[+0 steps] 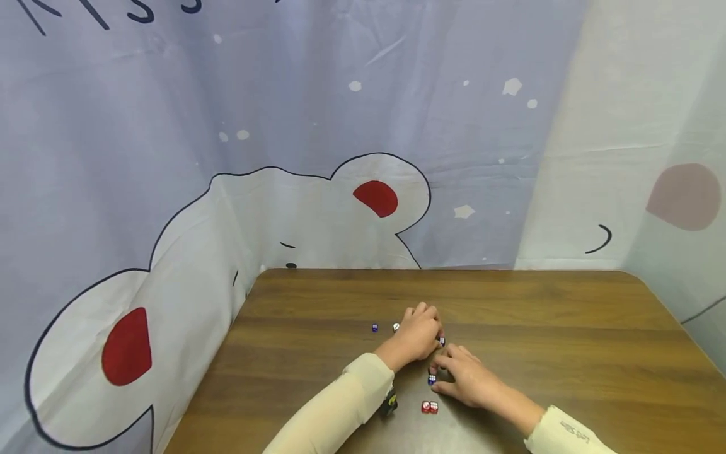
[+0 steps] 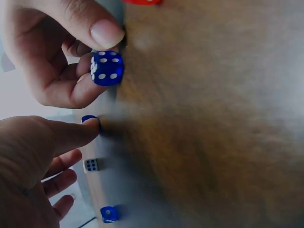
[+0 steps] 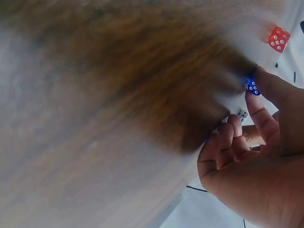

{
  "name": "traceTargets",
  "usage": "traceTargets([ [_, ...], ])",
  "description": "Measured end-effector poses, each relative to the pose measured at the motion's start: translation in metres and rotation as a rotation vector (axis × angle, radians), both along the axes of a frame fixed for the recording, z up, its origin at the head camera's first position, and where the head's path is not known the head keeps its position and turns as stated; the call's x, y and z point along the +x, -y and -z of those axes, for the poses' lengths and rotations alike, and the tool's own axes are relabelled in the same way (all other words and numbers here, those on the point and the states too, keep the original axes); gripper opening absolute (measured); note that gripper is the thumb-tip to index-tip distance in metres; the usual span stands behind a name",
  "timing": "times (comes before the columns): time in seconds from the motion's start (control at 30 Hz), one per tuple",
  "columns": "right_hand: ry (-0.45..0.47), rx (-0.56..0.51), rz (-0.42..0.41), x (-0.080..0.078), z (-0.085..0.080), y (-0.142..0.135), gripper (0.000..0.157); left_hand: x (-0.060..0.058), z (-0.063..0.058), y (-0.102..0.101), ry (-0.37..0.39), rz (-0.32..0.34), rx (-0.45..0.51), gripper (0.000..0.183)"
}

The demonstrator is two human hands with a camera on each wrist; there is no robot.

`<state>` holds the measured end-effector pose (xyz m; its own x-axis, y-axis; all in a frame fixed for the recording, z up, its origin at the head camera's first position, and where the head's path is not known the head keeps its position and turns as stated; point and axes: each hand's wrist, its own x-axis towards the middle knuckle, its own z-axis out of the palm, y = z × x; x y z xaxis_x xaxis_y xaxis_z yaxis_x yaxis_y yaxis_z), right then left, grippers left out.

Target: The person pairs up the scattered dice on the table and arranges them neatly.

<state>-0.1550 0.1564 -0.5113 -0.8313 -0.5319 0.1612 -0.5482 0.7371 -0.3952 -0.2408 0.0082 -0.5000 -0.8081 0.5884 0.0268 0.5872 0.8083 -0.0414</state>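
Note:
My left hand point(image 1: 418, 333) reaches over the middle of the table and holds a blue die point(image 1: 442, 341) at its fingertips. In the left wrist view the thumb lies against that blue die point(image 2: 89, 118), partly covering it. Nearer to me, my right hand point(image 1: 465, 376) pinches another blue die point(image 1: 432, 379) between thumb and forefinger; its white pips show in the right wrist view, where the blue die point(image 3: 253, 86) sits close over the wood. To the left of my left hand are a white die point(image 1: 396, 327) and a third blue die point(image 1: 375, 328).
Two red dice point(image 1: 430, 407) stand side by side in front of my right hand. The brown wooden table point(image 1: 556, 328) backs onto a printed curtain point(image 1: 465, 145). A dark device point(image 1: 389, 401) is strapped at my left wrist.

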Motion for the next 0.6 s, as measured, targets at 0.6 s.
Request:
traceTargets([
  [0.6,-0.034,-0.018,-0.02,0.0,0.002,-0.001,0.022,0.021,0.009,0.031,-0.006,-0.049,0.07,0.012],
])
